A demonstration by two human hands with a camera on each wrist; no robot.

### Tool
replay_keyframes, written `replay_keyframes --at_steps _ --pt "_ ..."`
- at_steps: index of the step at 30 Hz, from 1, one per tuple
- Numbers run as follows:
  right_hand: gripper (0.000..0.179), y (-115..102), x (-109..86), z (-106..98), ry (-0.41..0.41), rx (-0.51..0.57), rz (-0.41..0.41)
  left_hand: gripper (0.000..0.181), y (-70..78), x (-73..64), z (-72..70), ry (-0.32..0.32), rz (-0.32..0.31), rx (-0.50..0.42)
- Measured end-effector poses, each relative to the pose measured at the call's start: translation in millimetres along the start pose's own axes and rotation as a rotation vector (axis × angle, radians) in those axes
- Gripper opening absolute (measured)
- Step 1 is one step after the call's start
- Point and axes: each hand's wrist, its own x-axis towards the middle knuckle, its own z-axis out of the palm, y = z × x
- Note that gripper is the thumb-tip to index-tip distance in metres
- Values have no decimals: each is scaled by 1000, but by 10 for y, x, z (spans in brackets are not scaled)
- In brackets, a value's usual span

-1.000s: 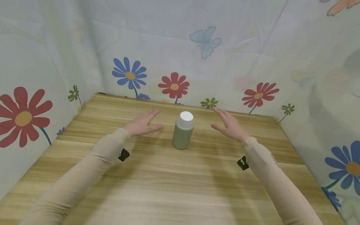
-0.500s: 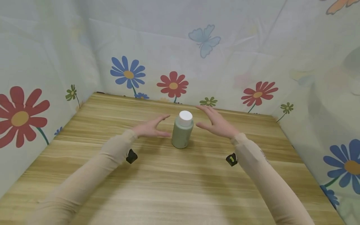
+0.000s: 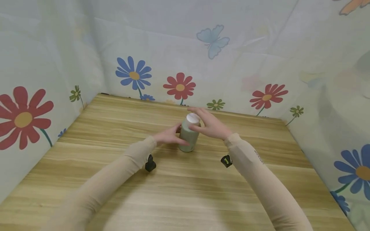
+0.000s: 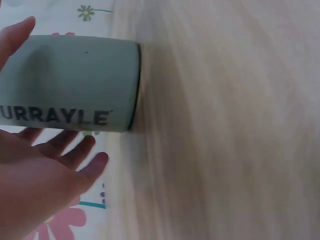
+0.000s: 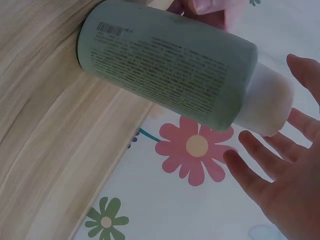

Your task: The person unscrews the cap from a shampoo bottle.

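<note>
A flower-printed cloth [image 3: 162, 38] hangs behind and to both sides of the wood-grain surface [image 3: 185, 192], on which a grey-green bottle [image 3: 188, 136] stands upright, somewhat toward the far edge and between the two hands. The left hand [image 3: 167, 135] bends around the body with its thumb across the near side and its fingers beyond, loosely spread and not clenched; the right hand [image 3: 212, 123] is held about the top, likewise released, its spread fingers near the white cap [image 5: 267, 100]. Whether any fingertip touches, I cannot tell. Dark lettering [image 4: 55, 116] runs along the body, and finer print [image 5: 160, 67] covers another side. The step in hand looks like bringing both hands into place for a hold, with no firm grasp made. The next move, I judge, calls for closing the left fingers on the body to steady it, while the right fingers settle evenly about the cap.
</note>
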Motion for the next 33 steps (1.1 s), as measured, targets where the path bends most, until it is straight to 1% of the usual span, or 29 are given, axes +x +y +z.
replay_keyframes --at_steps 2,4,10,12,17,20,23,25,27,30,33 --pt "64 -19 12 26 -3 -2 -3 94 -11 21 39 2 21 -48" --pt "61 -25 28 46 2 -11 -9 92 -23 47 72 12 43 -73" --pt "57 -33 70 84 24 -37 -7 89 -68 127 143 45 75 -102" --pt "56 -37 78 92 29 -42 -2 89 -92 153 162 59 82 -105" --pt "53 -41 87 110 40 -39 19 89 -114 180 199 107 72 -86" --pt "53 -46 79 113 49 -34 18 87 -93 159 209 125 65 -69" --pt "53 -56 66 104 67 -13 8 85 -57 128 190 145 73 -54" --pt "53 -69 58 84 92 0 -6 83 -22 112 154 164 88 -27" --pt "53 -84 51 56 125 16 -24 82 38 91 107 184 97 21" --pt "52 -113 39 5 170 24 -48 82 154 46 26 214 84 120" --pt "52 -139 30 -37 192 34 -55 82 266 -3 -53 239 80 221"
